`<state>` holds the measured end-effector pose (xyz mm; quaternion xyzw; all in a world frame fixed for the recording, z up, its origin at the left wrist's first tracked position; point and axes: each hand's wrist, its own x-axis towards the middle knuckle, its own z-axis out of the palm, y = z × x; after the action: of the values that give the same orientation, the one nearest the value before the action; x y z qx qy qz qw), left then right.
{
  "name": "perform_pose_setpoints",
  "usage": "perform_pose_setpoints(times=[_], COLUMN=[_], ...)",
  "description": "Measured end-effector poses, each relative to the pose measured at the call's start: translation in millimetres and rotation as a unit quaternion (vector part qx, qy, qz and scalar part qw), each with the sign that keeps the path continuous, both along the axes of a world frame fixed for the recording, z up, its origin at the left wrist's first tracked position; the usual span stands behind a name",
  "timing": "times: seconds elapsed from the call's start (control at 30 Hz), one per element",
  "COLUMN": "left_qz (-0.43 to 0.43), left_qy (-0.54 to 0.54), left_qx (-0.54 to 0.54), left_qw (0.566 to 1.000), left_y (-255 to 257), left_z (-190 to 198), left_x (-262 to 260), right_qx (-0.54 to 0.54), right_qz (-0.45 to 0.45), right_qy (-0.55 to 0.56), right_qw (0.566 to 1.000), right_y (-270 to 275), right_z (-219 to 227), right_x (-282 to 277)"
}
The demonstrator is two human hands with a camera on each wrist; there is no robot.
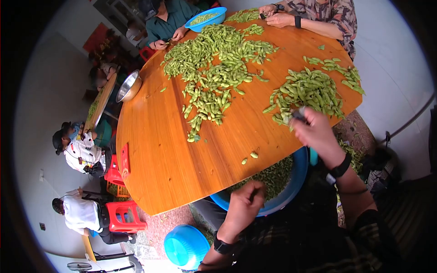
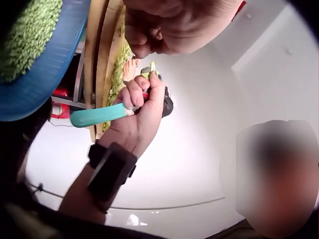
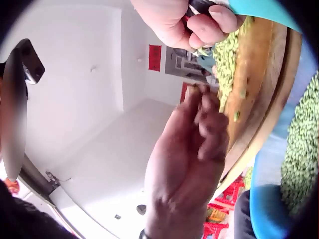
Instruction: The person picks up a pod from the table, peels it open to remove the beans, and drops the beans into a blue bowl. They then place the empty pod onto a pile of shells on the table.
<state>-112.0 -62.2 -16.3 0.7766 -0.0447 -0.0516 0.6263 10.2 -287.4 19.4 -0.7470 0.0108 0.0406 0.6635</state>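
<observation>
My right hand (image 1: 312, 132) grips a teal-handled tool (image 2: 97, 116), its fingers curled round it beside the pod pile (image 1: 309, 88). A small green piece (image 2: 153, 66) shows at that hand's thumb tip in the left wrist view; the tool's dark part is mostly covered by the fingers. My left hand (image 1: 246, 204) is over the blue basin (image 1: 298, 175) at the table's edge, fingers curled; in the right wrist view the left hand (image 3: 187, 149) has its fingertips close to the thumb, and no held thing can be made out. Shelled beans (image 3: 304, 144) lie in the basin.
A larger pod heap (image 1: 209, 54) covers the far part of the wooden table (image 1: 168, 159), with two loose pieces (image 1: 254, 155) near its front edge. A steel bowl (image 1: 129, 86) is at the left edge. People sit opposite; a second blue basin (image 1: 185, 246) stands on the floor.
</observation>
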Motion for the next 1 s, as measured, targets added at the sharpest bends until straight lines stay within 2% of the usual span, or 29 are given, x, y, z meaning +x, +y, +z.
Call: perform_pose_setpoints(times=[0.07, 0.1, 0.13, 0.2, 0.23, 0.3, 0.33, 0.4, 0.43, 0.5, 0.53, 0.67, 0.73, 0.77, 0.8, 0.87, 0.9, 0.93, 1.0], left_qz=[-0.084, -0.085, -0.082, -0.009, -0.007, 0.096, 0.13, 0.132, 0.137, 0.074, 0.082, 0.023, -0.021, -0.023, -0.014, 0.063, 0.098, 0.167, 0.325], left_qy=[-0.001, -0.082, -0.082, -0.141, -0.142, -0.24, -0.233, -0.33, -0.332, -0.349, -0.351, -0.304, -0.26, -0.24, -0.24, -0.21, -0.251, -0.205, -0.226], left_qx=[0.112, 0.18, 0.182, 0.278, 0.278, 0.261, 0.311, 0.381, 0.384, 0.39, 0.393, 0.34, 0.249, 0.205, 0.212, 0.282, 0.303, 0.29, 0.356], left_qw=[0.99, 0.977, 0.976, 0.95, 0.95, 0.93, 0.912, 0.854, 0.851, 0.849, 0.846, 0.89, 0.933, 0.949, 0.947, 0.934, 0.914, 0.92, 0.846], left_y=[3.8, 5.3, 4.0, 0.6, -0.6, -5.1, -8.9, -13.2, -11.7, -8.7, -8.9, -7.7, -12.3, -12.7, -2.4, 33.9, 68.5, 101.4, 194.9], left_z=[-7.2, -21.0, -24.5, -23.2, -17.2, 3.4, 15.8, 30.0, 26.5, 10.7, 9.6, 5.0, 4.8, 10.5, 15.5, 33.3, 31.4, 40.1, 24.6], left_x=[-8.9, -9.9, -11.1, -10.0, -8.0, -2.9, 4.6, 37.5, 44.7, 57.7, 56.1, 21.9, 7.5, 3.5, 4.4, 8.9, 19.5, 28.0, 61.4], right_qx=[-0.055, -0.064, -0.062, 0.008, 0.022, 0.018, 0.013, 0.01, 0.005, 0.005, 0.003, -0.009, -0.001, -0.003, -0.006, -0.005, -0.005, -0.002, -0.011], right_qz=[-0.018, -0.023, -0.02, -0.002, 0.001, -0.006, -0.012, -0.007, -0.006, -0.003, -0.007, -0.002, -0.009, -0.011, -0.013, -0.021, -0.02, -0.016, -0.011], right_qy=[-0.036, -0.057, -0.059, 0.004, 0.019, 0.018, 0.016, 0.014, 0.011, 0.004, 0.003, -0.011, -0.012, -0.015, -0.018, -0.013, -0.009, -0.01, -0.009], right_qw=[0.998, 0.996, 0.996, 1.0, 1.0, 1.0, 1.0, 1.0, 1.0, 1.0, 1.0, 1.0, 1.0, 1.0, 1.0, 1.0, 1.0, 1.0, 1.0], right_y=[-14.2, -19.3, -22.9, -26.4, -26.6, -24.7, -23.1, -23.2, -23.7, -25.5, -26.7, -28.2, -27.6, -28.4, -28.3, -27.3, -28.3, -29.3, -31.3], right_z=[-5.9, -17.8, -23.5, -28.0, -26.8, -21.8, -20.0, -19.1, -19.0, -22.9, -25.5, -26.1, -28.4, -31.4, -32.7, -31.0, -33.8, -35.5, -37.3], right_x=[17.5, 27.7, 32.3, 38.3, 38.8, 36.5, 34.8, 33.6, 33.8, 34.2, 34.7, 33.1, 33.7, 34.5, 35.2, 34.6, 36.2, 37.8, 39.8])
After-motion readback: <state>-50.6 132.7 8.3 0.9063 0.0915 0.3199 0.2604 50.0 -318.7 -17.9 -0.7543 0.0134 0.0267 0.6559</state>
